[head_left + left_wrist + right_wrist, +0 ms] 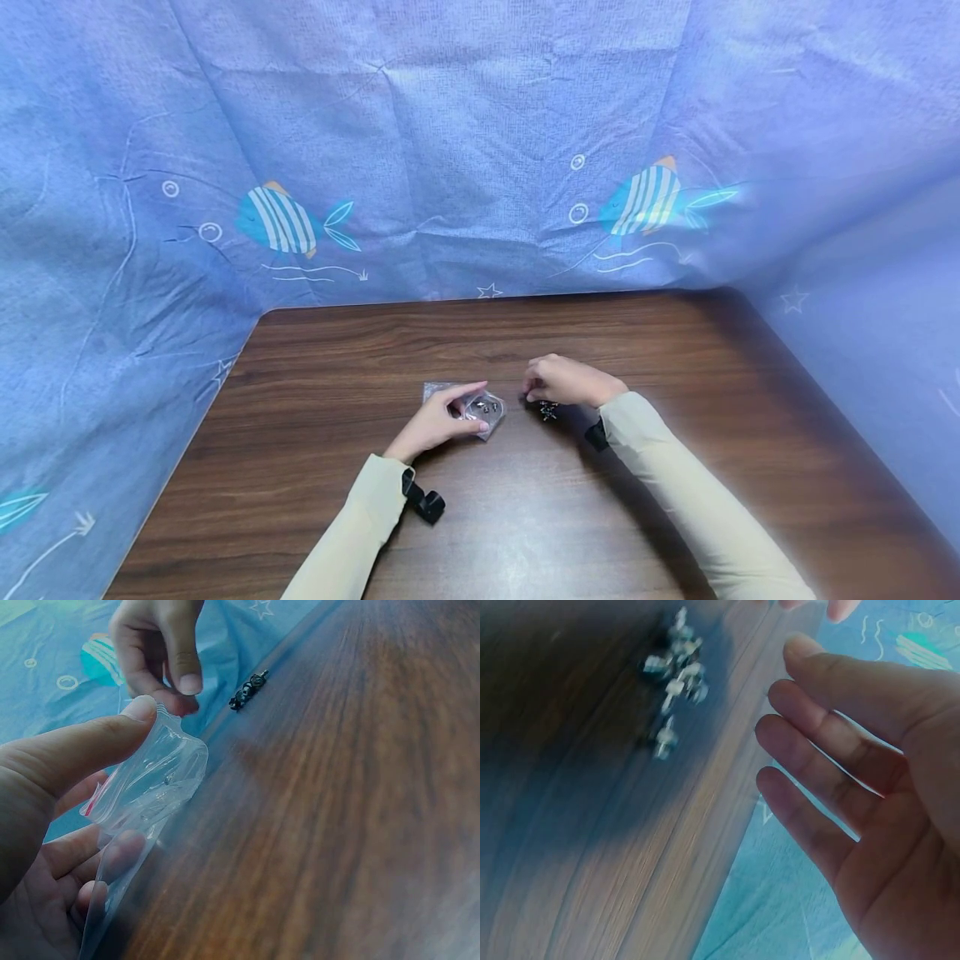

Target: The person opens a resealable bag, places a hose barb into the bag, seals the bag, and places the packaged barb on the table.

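Note:
My left hand [442, 421] holds a clear plastic zip bag [161, 776] with a red line near its mouth. In the left wrist view the thumb presses on the bag's upper edge, while other fingers lie behind the film. Several small metal pieces [487, 407] show in the bag in the head view. To the right, my right hand [566, 381] hovers beside a small pile of shiny screws [676, 671] on the table. Its fingers bend loosely in the right wrist view, and nothing is visible between thumb and fingers [802, 754].
The dark wood-grain table [337, 350] carries the bag and the screw pile. A blue cloth [465, 167] with fish prints hangs behind and at both sides. A black strap device [427, 502] is worn on the left wrist, another [597, 435] on the right.

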